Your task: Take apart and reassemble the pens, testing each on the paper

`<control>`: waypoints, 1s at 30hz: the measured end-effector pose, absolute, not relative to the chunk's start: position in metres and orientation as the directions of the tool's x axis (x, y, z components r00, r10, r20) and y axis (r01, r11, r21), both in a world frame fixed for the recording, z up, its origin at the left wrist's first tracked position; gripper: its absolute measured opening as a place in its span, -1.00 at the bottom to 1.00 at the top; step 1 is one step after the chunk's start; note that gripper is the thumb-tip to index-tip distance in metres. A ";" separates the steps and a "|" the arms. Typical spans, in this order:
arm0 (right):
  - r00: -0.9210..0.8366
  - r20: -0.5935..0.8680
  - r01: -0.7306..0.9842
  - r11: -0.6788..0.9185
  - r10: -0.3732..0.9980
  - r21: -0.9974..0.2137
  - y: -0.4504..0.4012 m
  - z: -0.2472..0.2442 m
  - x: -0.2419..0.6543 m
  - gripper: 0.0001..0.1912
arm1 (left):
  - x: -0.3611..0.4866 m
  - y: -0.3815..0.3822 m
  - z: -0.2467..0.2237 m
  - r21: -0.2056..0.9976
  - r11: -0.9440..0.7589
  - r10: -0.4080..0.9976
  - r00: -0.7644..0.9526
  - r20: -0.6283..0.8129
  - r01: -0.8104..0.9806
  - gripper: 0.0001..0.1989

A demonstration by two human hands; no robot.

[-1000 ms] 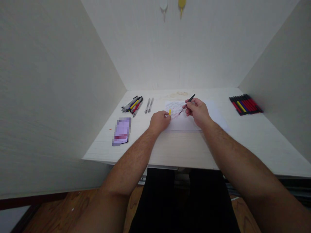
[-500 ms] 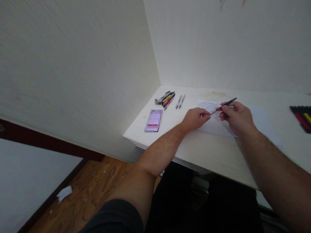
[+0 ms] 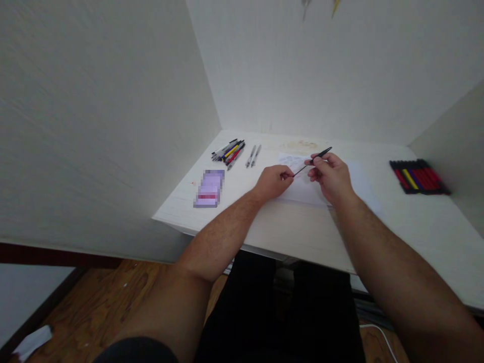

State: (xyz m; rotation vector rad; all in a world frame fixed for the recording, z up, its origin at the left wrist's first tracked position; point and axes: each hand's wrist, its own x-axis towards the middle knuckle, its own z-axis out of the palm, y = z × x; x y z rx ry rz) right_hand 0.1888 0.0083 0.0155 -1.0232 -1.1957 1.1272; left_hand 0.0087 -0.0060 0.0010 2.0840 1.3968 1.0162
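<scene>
My right hand is closed round a black pen, held tilted above the paper. From the pen's lower end a thin dark refill runs down to my left hand. There, the thumb and fingertips pinch the refill's far end. Beneath both hands lie white sheets of paper, with grey marks on the upper left part. Two clear pens lie side by side to the left of the paper.
Farther left is a pile of pens, with a phone, its screen blurred, in front. A row of black, red, yellow and blue pens lies at the right. White panels enclose the desk at the back and sides.
The view has swung right, so everything sits farther left and the whole pen row at the right now shows. My hands keep nearly the same hold on the pen and refill.
</scene>
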 end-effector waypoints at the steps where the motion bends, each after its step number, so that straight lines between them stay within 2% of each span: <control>1: 0.042 0.168 -0.108 0.172 0.985 -0.979 0.009 0.017 0.191 -0.68 | 0.009 -0.006 0.001 0.693 -0.397 0.917 0.222 0.332 0.602 -0.86; 5: 0.160 0.181 -0.158 0.206 0.970 -0.966 0.014 0.021 0.199 -0.73 | 0.008 -0.005 -0.001 0.705 -0.379 0.923 0.191 0.333 0.599 -0.86; 7: 0.215 0.170 -0.128 0.200 0.962 -0.971 0.017 0.021 0.202 -0.78 | 0.006 -0.003 -0.002 0.734 -0.345 0.934 0.138 0.329 0.585 -0.86; 9: 0.210 0.154 0.013 0.155 0.965 -0.988 0.019 0.017 0.204 -0.81 | 0.004 0.000 -0.002 0.767 -0.278 0.951 0.052 0.306 0.578 -0.85; 11: 0.146 0.158 0.255 0.117 0.977 -0.960 0.020 0.012 0.204 -0.86 | 0.002 0.003 -0.001 0.794 -0.204 0.961 -0.036 0.273 0.573 -0.86; 14: -0.004 0.213 0.588 0.175 0.977 -0.790 0.018 0.007 0.202 -0.80 | 0.000 0.005 -0.001 0.816 -0.147 0.963 -0.109 0.248 0.558 -0.86; 16: -0.094 0.221 0.685 0.224 0.971 -0.694 0.016 0.006 0.200 -0.77 | -0.001 0.005 0.000 0.818 -0.138 0.963 -0.116 0.242 0.559 -0.87; 20: -0.158 0.180 0.719 0.238 0.971 -0.654 0.013 0.007 0.196 -0.73 | 0.001 0.004 0.001 0.802 -0.126 0.967 -0.109 0.231 0.584 -0.88; 26: -0.109 0.192 0.724 0.211 0.975 -0.657 0.015 0.004 0.196 -0.73 | 0.002 0.003 0.001 0.780 -0.144 0.971 -0.064 0.229 0.609 -0.89; 28: -0.092 0.188 0.670 0.200 0.978 -0.715 0.015 0.004 0.196 -0.74 | 0.003 0.001 0.001 0.773 -0.169 0.971 -0.033 0.238 0.612 -0.88; 30: -0.065 0.160 0.534 0.170 0.985 -0.828 0.015 0.005 0.195 -0.73 | 0.005 -0.001 0.002 0.763 -0.209 0.968 0.018 0.251 0.612 -0.87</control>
